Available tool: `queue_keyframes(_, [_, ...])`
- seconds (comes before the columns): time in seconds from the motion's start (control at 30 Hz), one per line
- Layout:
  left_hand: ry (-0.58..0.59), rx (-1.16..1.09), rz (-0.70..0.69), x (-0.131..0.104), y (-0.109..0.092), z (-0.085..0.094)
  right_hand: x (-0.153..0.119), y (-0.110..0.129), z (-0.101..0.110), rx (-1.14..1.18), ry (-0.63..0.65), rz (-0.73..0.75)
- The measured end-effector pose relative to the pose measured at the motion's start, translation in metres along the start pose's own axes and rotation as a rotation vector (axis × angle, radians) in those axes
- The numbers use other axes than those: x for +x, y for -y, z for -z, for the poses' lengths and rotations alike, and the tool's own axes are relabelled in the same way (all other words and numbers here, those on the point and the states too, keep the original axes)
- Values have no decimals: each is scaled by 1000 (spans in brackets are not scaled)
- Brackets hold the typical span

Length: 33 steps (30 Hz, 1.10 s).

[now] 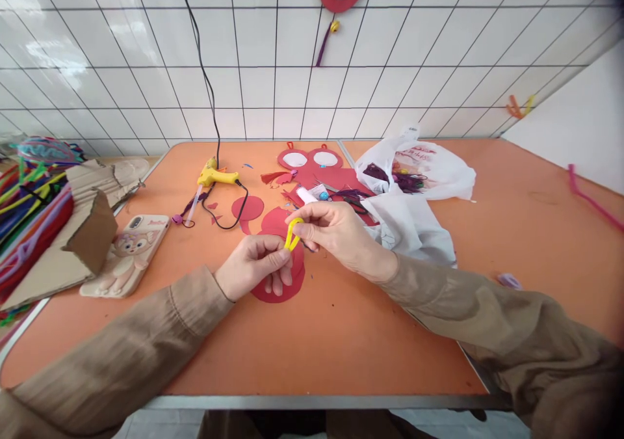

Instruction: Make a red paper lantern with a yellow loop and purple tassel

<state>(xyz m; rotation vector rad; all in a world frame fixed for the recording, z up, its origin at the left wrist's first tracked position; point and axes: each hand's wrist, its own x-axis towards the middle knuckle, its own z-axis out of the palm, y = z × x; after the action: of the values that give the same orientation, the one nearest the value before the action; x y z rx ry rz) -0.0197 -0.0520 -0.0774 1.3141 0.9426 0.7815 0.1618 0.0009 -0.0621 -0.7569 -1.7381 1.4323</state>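
Between my two hands is a yellow pipe cleaner (293, 234) bent into a narrow loop. My left hand (256, 265) pinches its lower end between thumb and fingers. Its upper end is in the fingertips of my right hand (336, 231). Below them on the orange table (312, 354) lies a round red paper piece (287, 287), partly covered by my left hand. More red paper circles (248, 208) lie just beyond. Further back, two red rings with white centres (296, 159) have small red loops on top.
A yellow glue gun (217, 176) with a black cord stands at the back left. A phone in a cartoon case (127, 257), cardboard (90, 231) and many coloured pipe cleaners (29, 231) are on the left. White plastic bags (414, 224) with purple tassels (408, 180) lie at the right.
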Motion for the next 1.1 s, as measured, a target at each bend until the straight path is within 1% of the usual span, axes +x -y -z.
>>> queue_keyframes(0.07, [12, 13, -3, 0, 0, 0, 0, 1, 0, -18, -19, 10])
queue_keyframes(0.13, [8, 25, -13, 0, 0, -1, 0, 1, 0, -3, -9, 9])
queue_keyframes(0.23, [-30, 38, -44, -2, 1, -3, -1, -3, 0, 134, 52, -8])
queue_keyframes(0.33, [-82, 35, -59, -4, 1, -4, -2, -11, -3, 259, 151, -52])
queue_keyframes(0.43, [-106, 79, -50, -5, 0, -5, -4, -16, -6, 204, 192, -68])
queue_keyframes(0.53, [-150, 207, -57, -6, -1, -6, -6, -14, -8, 97, 151, -47])
queue_keyframes(0.63, [-195, 419, -136, -6, -1, -8, -6, -7, -10, -21, 114, -57])
queue_keyframes(0.7, [-218, 570, -236, -4, 1, -11, -6, -4, -11, -116, 74, -61])
queue_keyframes(0.77, [-261, 696, -354, -2, 3, -14, -7, -3, -12, -184, 7, -31])
queue_keyframes(0.93, [-458, 1037, -724, 4, 12, -19, -11, -4, -18, -220, -160, 68])
queue_keyframes(0.97, [-479, 1081, -773, 5, 14, -19, -11, -4, -19, -219, -176, 71])
queue_keyframes(1.0, [-486, 1097, -788, 6, 14, -19, -11, -4, -19, -215, -186, 71])
queue_keyframes(1.03, [-482, 1084, -767, 6, 14, -17, -11, -3, -19, -207, -189, 72])
queue_keyframes(1.1, [-435, 980, -659, 5, 11, -14, -9, 0, -17, -185, -174, 82])
